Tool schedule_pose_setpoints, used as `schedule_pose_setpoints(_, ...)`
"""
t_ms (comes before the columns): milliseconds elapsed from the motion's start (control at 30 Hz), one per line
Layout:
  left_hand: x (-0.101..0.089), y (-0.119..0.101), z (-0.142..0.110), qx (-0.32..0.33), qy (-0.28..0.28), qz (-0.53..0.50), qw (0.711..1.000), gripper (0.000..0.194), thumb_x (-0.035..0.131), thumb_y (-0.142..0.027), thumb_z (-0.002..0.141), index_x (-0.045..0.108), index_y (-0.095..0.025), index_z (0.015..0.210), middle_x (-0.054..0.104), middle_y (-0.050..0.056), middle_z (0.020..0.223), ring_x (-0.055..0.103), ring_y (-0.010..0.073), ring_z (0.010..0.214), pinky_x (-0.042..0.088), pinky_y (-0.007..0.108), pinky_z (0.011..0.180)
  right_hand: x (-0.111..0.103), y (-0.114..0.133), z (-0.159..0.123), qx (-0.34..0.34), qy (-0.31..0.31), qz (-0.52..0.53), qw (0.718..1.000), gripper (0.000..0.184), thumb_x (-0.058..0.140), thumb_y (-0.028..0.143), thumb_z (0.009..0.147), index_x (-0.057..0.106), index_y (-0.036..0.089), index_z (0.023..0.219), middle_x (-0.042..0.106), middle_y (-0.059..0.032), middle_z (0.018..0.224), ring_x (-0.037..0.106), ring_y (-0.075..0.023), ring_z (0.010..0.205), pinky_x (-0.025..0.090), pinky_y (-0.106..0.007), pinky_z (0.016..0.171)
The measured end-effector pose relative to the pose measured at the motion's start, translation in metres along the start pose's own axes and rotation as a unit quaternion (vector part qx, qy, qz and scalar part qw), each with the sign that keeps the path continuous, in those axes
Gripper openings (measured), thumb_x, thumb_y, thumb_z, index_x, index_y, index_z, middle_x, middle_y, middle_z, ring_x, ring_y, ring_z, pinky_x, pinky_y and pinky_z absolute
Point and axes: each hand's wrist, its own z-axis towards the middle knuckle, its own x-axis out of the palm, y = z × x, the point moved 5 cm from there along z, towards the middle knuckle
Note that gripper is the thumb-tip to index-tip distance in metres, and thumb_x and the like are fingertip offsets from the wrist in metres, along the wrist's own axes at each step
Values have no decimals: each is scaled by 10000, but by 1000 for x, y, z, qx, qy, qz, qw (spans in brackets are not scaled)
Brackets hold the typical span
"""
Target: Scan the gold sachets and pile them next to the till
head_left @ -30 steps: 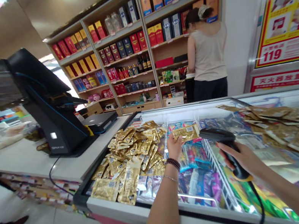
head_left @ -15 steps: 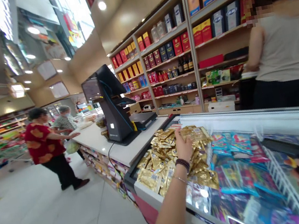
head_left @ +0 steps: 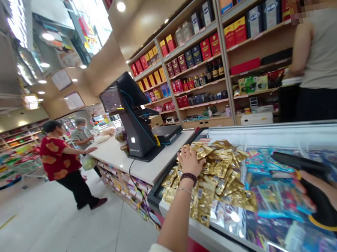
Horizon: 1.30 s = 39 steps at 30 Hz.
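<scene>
My left hand (head_left: 191, 162) lies with fingers spread on a heap of shiny gold foil packets (head_left: 221, 177). A beaded bracelet and a thin bangle circle that wrist. The heap rests on the glass top of a chest freezer (head_left: 202, 224). On the right, my right hand (head_left: 326, 191) is wrapped around the grip of a black and yellow barcode scanner (head_left: 313, 181), held over the glass. Its head points left, towards the packets. Below the glass are blue packs (head_left: 270, 195) and other coloured bags.
A white counter (head_left: 122, 162) adjoins the freezer, with a black checkout terminal (head_left: 137, 123) and a dangling cable. Two people (head_left: 60, 158) stand left of it. Another person (head_left: 331, 49) stands behind the freezer at right. Shelves (head_left: 197, 68) of boxes and bottles line the back wall.
My left hand has moved left across the heap and spread its fingers, no longer gripping a gold packet. The scanner in my right hand has shifted left and up towards the packets.
</scene>
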Motion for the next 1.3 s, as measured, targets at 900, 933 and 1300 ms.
schedule_pose_setpoints(900,63,-425,-116,420,147,-178,878,636,516,-558,978,480,-261,1539,364,106,1673,274,333,1563,192,566,1286,-287,76,-91,-113,-225,146,957,578,990,480,439,656,223,834,550,54,584,481,-89,427,423,-178,370)
schedule_pose_setpoints(933,66,-449,-126,438,150,-196,865,648,538,-567,964,471,-288,1545,344,95,1684,254,347,1569,193,582,1282,-291,76,-93,-113,-239,161,951,593,997,473,406,651,225,819,545,56,576,478,-87,429,426,-174,372)
schedule_pose_setpoints(1300,114,-543,-184,495,266,-228,795,660,629,-605,881,504,-445,1509,354,42,1681,199,466,1555,117,780,1202,-289,65,-94,-69,-281,165,943,592,991,531,432,678,241,842,552,57,583,459,-96,414,395,-193,334)
